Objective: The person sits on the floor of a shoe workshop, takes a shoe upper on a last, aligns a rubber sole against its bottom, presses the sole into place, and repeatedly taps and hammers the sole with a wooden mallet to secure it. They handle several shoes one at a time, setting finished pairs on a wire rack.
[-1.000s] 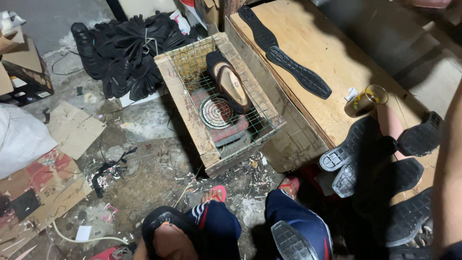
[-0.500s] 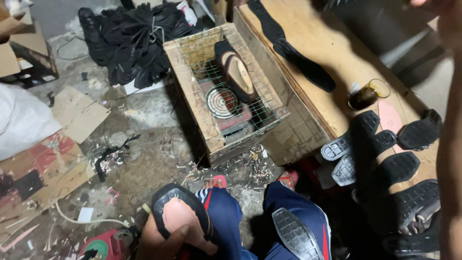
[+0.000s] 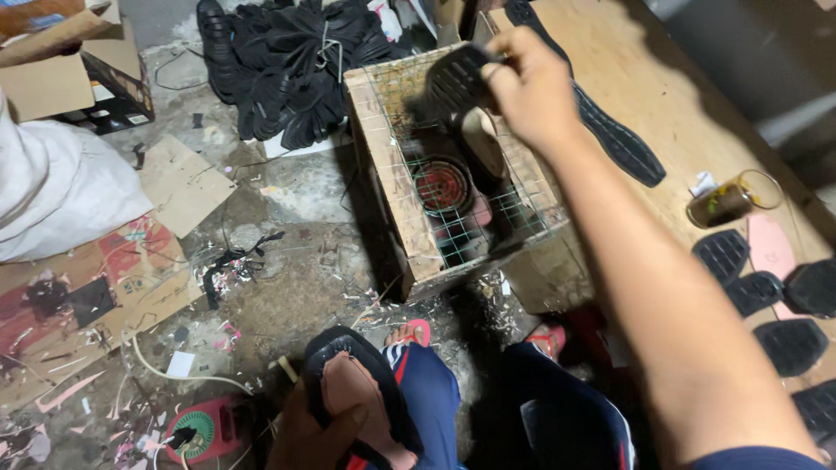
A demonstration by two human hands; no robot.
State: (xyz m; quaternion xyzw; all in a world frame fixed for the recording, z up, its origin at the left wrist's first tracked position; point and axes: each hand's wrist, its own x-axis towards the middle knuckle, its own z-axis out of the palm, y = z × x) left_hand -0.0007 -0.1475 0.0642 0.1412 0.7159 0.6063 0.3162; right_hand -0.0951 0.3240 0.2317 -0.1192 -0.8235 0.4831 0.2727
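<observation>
**Two Shoe Soles in Hand, One Wire-Topped Heater Box**

Two soles were held at this moment. The right hand [image 3: 531, 87] was closed around a black ridged sole [image 3: 457, 80], gripping it at one end and holding it just above the wooden box [image 3: 396, 187]. The left hand [image 3: 318, 431], low beside the knee, clasped a pink-lined sole with black rim [image 3: 357, 400] from underneath, fingers curled at its edge.

Handling, as judged: both pieces looked light, thin and flexible, probably rubber; the ridged tread should give good purchase. A hold at the heel or toe end seemed best, away from any warmed or glued face.

Containers: the box, open-topped under a wire grid [image 3: 470, 218], held a round coil heater [image 3: 442, 184] and one tan sole [image 3: 482, 144] resting on the grid. A glass jar [image 3: 727, 202] on the plywood bench [image 3: 610, 61] held a dark liquid, contents unclear. Cardboard cartons [image 3: 61, 74] stood at the far left, contents not visible.
</observation>
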